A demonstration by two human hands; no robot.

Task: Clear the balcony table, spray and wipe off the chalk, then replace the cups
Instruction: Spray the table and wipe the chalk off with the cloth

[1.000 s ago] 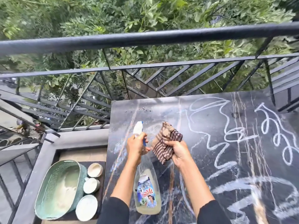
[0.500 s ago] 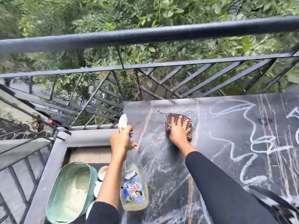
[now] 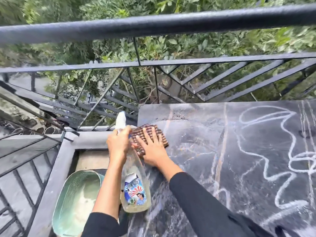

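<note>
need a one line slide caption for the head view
Right hand presses a striped cloth flat on the dark table while left hand grips a spray bottle; chalk scribbles cover the right.

Railing: black metal, round top rail over diagonal bars, ran across the far side. Foliage: dense green leaves showed beyond the bars. Basket: pale green, woven, lay at lower left beside a grey ledge. Floor: beige patch showed beyond the basket

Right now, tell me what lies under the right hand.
The striped cloth, pressed flat by the right hand onto the dark table near its far left corner. Its edges show around the fingers. The tabletop beneath the cloth is covered and cannot be seen.
</note>
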